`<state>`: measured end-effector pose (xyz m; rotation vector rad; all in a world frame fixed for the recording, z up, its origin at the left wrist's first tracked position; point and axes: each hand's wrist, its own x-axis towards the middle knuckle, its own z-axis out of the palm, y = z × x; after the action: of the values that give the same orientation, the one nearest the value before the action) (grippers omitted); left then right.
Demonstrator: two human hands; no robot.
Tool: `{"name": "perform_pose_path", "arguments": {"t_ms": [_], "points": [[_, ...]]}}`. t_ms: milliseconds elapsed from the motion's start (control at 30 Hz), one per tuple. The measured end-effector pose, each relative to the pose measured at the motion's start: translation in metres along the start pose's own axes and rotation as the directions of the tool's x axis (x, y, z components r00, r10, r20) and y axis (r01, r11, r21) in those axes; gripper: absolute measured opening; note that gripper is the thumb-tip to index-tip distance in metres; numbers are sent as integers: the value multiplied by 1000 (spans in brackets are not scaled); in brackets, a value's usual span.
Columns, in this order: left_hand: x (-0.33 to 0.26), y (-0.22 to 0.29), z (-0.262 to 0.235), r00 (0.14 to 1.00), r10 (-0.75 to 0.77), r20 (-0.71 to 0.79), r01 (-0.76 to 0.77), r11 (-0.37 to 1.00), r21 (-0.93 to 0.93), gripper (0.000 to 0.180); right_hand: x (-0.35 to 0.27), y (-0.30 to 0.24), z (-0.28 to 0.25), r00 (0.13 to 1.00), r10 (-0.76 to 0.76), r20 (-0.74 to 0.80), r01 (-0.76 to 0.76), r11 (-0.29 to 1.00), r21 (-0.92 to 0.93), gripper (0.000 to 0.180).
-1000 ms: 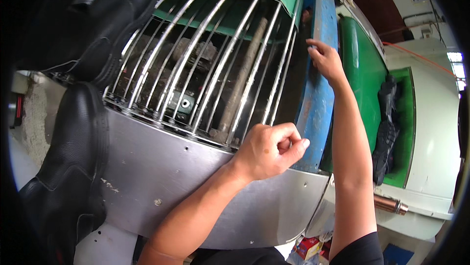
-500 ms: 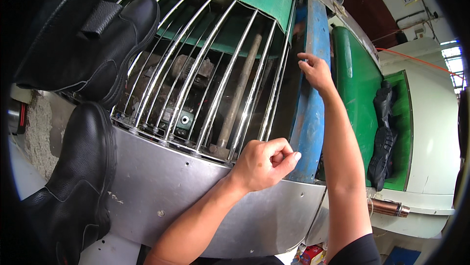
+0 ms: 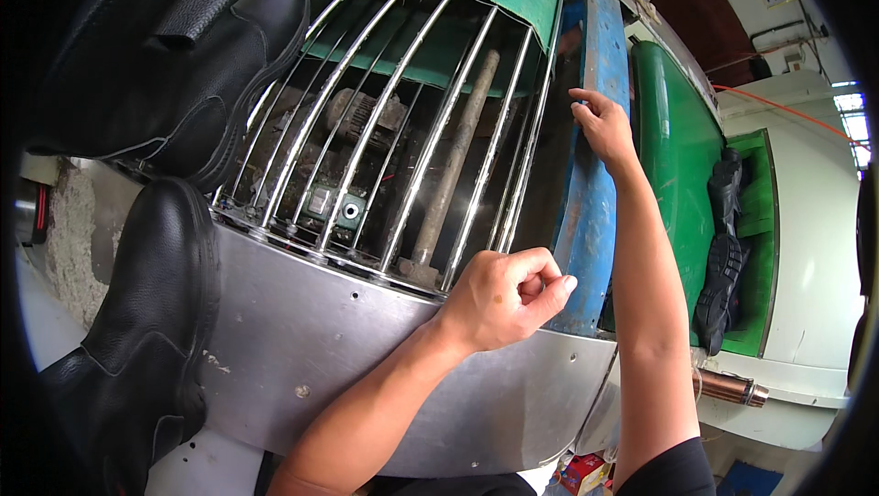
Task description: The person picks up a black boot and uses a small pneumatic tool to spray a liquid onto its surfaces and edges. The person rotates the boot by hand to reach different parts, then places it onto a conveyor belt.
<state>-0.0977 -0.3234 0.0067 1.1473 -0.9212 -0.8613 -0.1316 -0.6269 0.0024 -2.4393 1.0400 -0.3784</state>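
My left hand [image 3: 508,299] is closed in a loose fist, thumb pressed on the forefinger, with nothing visible in it. It hovers at the lower end of the curved steel bars [image 3: 430,120] of a cage guard, just above the stainless sheet panel [image 3: 311,349]. My right hand [image 3: 600,125] reaches higher up, its fingers hooked on the left edge of a worn blue upright beam [image 3: 586,239]. Behind the bars a rusty shaft [image 3: 453,157] and a small motor [image 3: 357,111] are visible.
Two black leather boots [image 3: 146,313] stand against the guard at the left, the upper one [image 3: 183,75] on the bars. A green curved panel [image 3: 673,139] lies right of the beam, with dark gloves [image 3: 719,258] on it. A copper-coloured pipe end [image 3: 728,388] sticks out below.
Both hands stay almost where they were. The view has shifted a little, so the guard and boots sit lower and closer in the picture.
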Motion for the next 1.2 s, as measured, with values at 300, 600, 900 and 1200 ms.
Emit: {"name": "perform_pose_path", "arguments": {"t_ms": [300, 600, 900, 1200], "points": [[1, 1, 1, 999, 33, -14, -33, 999, -1, 19, 1, 6, -1, 999, 35, 12, -35, 999, 4, 36], [0, 2, 0, 1000, 18, -20, -18, 1000, -20, 20, -8, 6, 2, 1000, 1, -22, 0, 999, 38, 34], [-1, -2, 5, 1000, 1, -27, -2, 1000, -21, 19, -33, 10, 1, 992, -79, -94, 85, 994, 65, 35], [3, -2, -5, 995, -46, -93, 33, 989, -142, 18, -116, 11, -15, 998, 39, -58, -13, 917, 398, 34]]}}
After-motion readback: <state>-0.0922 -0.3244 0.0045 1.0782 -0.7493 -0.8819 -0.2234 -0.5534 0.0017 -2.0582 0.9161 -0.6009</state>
